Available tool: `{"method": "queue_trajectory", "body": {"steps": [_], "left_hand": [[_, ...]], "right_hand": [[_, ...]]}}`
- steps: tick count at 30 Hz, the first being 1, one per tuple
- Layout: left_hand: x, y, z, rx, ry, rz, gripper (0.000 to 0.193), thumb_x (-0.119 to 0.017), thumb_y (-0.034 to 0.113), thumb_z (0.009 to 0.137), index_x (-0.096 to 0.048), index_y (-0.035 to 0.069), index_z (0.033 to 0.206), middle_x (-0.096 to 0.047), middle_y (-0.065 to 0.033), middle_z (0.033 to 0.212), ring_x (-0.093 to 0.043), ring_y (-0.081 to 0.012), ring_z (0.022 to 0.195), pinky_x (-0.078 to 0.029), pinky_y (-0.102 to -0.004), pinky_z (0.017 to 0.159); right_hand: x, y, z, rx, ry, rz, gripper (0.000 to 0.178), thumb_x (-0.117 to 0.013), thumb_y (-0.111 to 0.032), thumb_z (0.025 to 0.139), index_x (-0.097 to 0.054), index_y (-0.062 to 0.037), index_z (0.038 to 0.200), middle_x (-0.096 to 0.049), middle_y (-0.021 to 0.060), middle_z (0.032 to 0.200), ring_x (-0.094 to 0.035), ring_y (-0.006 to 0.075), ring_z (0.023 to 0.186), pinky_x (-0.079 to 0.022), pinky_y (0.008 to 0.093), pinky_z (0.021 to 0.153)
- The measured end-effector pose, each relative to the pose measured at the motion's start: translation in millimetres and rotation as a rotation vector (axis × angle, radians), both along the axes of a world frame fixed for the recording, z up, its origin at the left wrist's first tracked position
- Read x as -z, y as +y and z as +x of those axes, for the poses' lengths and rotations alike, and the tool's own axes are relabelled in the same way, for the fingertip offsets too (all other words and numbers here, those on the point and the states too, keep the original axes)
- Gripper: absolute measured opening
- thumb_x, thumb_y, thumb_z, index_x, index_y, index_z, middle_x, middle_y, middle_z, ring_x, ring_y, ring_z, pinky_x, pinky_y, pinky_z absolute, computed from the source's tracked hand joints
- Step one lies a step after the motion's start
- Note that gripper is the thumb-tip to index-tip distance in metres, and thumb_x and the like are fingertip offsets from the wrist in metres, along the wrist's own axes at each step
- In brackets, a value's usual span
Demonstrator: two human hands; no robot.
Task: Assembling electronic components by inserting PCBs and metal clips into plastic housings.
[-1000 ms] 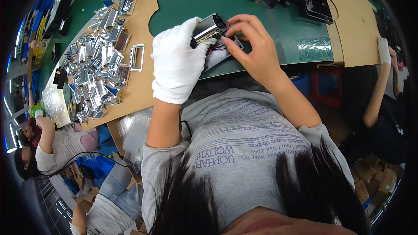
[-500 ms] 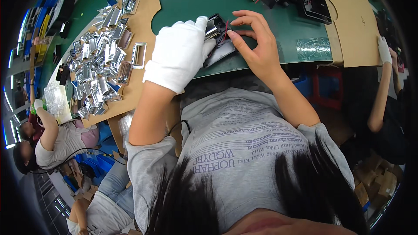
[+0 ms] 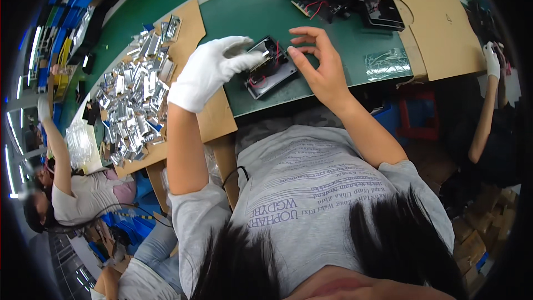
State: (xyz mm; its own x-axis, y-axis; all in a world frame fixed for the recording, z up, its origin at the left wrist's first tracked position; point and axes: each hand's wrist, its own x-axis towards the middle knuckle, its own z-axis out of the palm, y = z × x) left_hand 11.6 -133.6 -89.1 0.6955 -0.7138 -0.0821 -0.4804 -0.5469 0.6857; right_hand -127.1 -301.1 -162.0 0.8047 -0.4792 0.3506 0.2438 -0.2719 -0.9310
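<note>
Head cam: 1 gloved L hand (image 3: 204,71), 1 bare R hand (image 3: 322,69), each grip parted, nr 1 blk case (image 3: 277,80).

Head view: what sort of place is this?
Probably an electronics assembly workshop: an open dark housing with red wires on a green bench, shiny metal frames heaped on cardboard, and a co-worker's gloved hand at far right.

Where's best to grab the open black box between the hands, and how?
I'd pinch the box by its near wall, from the right: that straight rim looks bare, while red wires lie inside and the left hand overlaps its left side.
</note>
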Motion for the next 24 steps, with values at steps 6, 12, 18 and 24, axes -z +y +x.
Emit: {"method": "queue_trajectory", "body": {"steps": [6, 12, 18, 24], "left_hand": [[-6.6, -14.5, 41.8, 0.243, 0.116, 0.245, 0.032, -0.067, 0.023, 0.094, -0.074, -0.003, 0.11, -0.076, -0.0114, 0.097, -0.068, -0.0197, 0.084, -0.055, -0.0292, 0.08], [-8.3, -39.3, 188.2, -0.159, -0.025, 0.084, 0.038, -0.069, 0.02, 0.09, -0.07, -0.004, 0.119, -0.074, -0.0109, 0.107, -0.068, -0.0197, 0.083, -0.058, -0.0293, 0.076], [8.3, -136.3, 243.0, -0.178, -0.405, 0.065, 0.037, -0.059, 0.029, 0.094, -0.074, 0.007, 0.121, -0.074, -0.0096, 0.122, -0.07, -0.0303, 0.107, -0.054, -0.0366, 0.097], [9.6, -288.4, 200.3, 0.284, -0.606, 0.132, 0.04, -0.059, 0.023, 0.09, -0.071, 0.02, 0.128, -0.073, -0.0034, 0.126, -0.068, -0.032, 0.112, -0.053, -0.0417, 0.101]], "right_hand": [[-2.0, -2.7, -3.5, -0.025, -0.037, -0.001, 0.028, -0.066, -0.007, 0.094, -0.061, -0.0052, 0.121, -0.062, 0.0074, 0.122, -0.061, 0.0203, 0.102, -0.051, 0.0318, 0.089], [-4.1, -3.9, -6.3, -0.042, -0.056, -0.085, 0.025, -0.064, -0.003, 0.094, -0.06, -0.0026, 0.119, -0.061, 0.0112, 0.126, -0.061, 0.0206, 0.105, -0.051, 0.0304, 0.09], [-0.3, -6.0, -3.2, -0.073, -0.023, -0.057, 0.023, -0.064, -0.001, 0.092, -0.062, -0.0025, 0.115, -0.061, 0.0116, 0.126, -0.06, 0.0211, 0.103, -0.051, 0.0306, 0.089], [-0.1, -6.2, -0.5, -0.083, -0.031, -0.063, 0.021, -0.065, -0.001, 0.091, -0.063, -0.0025, 0.112, -0.061, 0.0118, 0.126, -0.06, 0.0216, 0.102, -0.052, 0.031, 0.087]]}}
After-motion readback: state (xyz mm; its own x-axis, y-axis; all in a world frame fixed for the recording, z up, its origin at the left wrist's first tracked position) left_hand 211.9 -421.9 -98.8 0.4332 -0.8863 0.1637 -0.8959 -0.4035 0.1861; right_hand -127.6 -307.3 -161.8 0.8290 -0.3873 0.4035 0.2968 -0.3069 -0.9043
